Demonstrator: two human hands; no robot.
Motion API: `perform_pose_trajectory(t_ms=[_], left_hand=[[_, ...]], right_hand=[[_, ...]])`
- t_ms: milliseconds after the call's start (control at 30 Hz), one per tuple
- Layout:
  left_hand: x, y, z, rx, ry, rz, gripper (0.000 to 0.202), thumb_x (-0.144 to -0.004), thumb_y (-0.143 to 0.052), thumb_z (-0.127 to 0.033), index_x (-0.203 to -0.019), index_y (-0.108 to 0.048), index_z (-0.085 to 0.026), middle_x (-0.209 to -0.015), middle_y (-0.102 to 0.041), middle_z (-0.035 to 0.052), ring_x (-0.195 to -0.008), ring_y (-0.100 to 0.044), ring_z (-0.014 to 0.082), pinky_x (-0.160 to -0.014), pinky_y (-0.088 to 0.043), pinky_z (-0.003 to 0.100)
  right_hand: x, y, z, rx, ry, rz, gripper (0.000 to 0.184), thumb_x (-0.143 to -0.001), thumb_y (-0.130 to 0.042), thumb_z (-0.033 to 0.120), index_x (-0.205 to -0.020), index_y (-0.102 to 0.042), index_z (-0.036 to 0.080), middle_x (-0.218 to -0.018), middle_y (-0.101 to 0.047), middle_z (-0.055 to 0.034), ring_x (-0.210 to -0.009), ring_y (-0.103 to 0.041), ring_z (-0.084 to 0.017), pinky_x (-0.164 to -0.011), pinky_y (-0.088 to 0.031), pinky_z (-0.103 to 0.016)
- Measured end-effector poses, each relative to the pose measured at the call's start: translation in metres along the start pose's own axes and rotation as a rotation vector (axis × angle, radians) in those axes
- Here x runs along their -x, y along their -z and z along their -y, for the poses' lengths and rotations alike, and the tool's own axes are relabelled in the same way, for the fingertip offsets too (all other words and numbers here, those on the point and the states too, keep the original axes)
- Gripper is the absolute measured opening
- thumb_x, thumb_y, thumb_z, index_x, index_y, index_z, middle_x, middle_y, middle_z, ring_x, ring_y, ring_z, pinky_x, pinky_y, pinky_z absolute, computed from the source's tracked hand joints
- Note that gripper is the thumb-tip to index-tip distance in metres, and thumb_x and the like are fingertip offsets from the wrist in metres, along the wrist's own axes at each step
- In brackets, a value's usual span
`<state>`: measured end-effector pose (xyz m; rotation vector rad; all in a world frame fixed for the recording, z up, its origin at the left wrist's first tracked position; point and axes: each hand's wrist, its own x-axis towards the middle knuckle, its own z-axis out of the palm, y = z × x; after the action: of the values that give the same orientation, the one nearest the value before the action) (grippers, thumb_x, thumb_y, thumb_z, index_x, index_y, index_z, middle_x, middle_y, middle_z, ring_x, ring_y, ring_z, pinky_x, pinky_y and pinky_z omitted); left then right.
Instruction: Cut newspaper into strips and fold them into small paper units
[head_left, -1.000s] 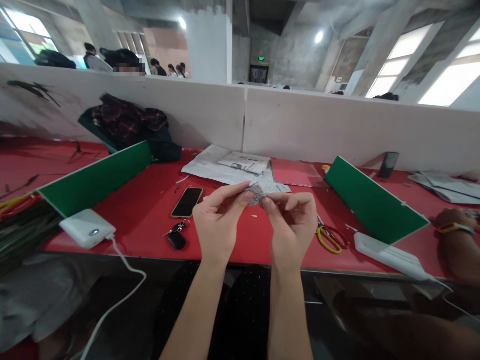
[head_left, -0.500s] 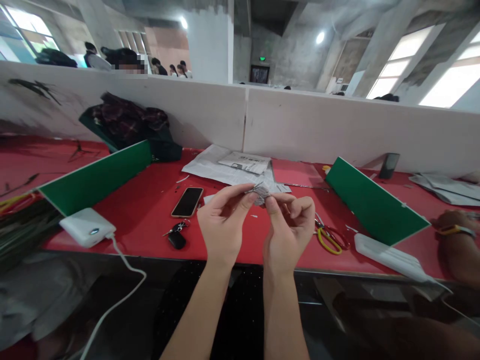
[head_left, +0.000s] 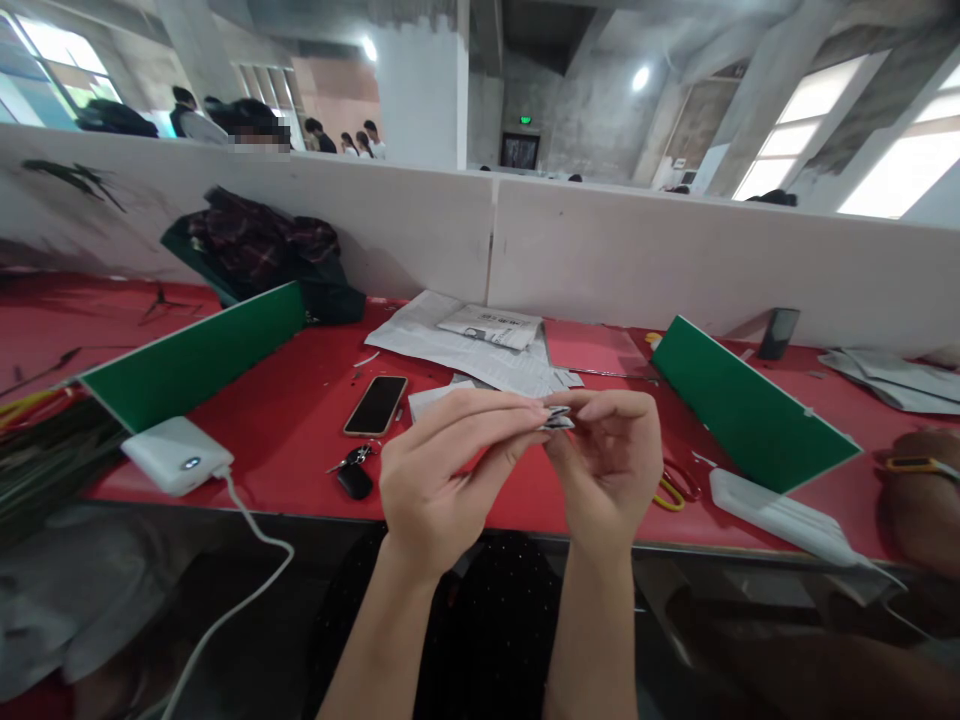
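Between my two hands is a small folded piece of newspaper, printed in grey and black. My left hand pinches its left end between thumb and fingers. On the other end, the thumb and forefinger of my right hand are closed, with the other fingers curled. Much of the folded paper is hidden by my fingers. Behind my hands lie spread newspaper sheets on the red table. Partly covered by my right hand is a pair of scissors with yellow and red handles.
Left of my hands lie a phone and a key fob. Green dividers stand on both sides, near white corded boxes. A pink sheet lies at the back. Another person's wrist shows at the right.
Both hands have shifted right and slightly down with the folded newspaper. My left hand has turned so its fingers lie across the paper, which now appears flatter and edge-on.
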<state>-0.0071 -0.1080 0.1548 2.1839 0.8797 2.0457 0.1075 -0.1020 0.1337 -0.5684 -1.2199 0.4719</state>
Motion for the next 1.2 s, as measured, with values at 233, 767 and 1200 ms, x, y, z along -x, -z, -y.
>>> perform_pose_trajectory(t_ms=[233,767,1200], left_hand=[[0.000,0.001,-0.007,-0.047,0.036,0.015,0.019,-0.075,-0.063,-0.012,-0.090,-0.067,-0.023,-0.087,-0.070,-0.0001,-0.079,-0.065,0.0149,-0.066,-0.055,0.024],[-0.002,0.008,-0.002,-0.113,0.050,0.072,0.018,-0.074,-0.065,-0.012,-0.088,-0.067,-0.022,-0.086,-0.070,0.0006,-0.076,-0.065,0.0138,-0.067,-0.054,0.024],[-0.006,0.016,-0.007,0.452,0.505,0.157,0.016,-0.075,-0.065,-0.022,-0.090,-0.069,-0.023,-0.079,-0.069,0.0030,-0.069,-0.064,0.0148,-0.059,-0.055,0.024]], right_hand=[[0.000,-0.004,-0.004,-0.122,-0.016,-0.108,0.027,-0.071,-0.059,0.008,-0.076,-0.038,0.024,-0.073,-0.061,0.0034,-0.069,-0.062,-0.013,-0.062,-0.051,-0.027],[0.001,-0.005,0.000,0.032,0.051,-0.194,0.031,-0.068,-0.067,0.007,-0.070,-0.040,0.021,-0.067,-0.062,0.0045,-0.066,-0.065,-0.014,-0.062,-0.054,-0.028],[0.001,0.007,0.016,0.034,0.005,0.188,0.041,-0.073,-0.068,0.020,-0.112,-0.058,0.028,-0.077,-0.064,0.0009,-0.071,-0.062,-0.015,-0.062,-0.054,-0.031]])
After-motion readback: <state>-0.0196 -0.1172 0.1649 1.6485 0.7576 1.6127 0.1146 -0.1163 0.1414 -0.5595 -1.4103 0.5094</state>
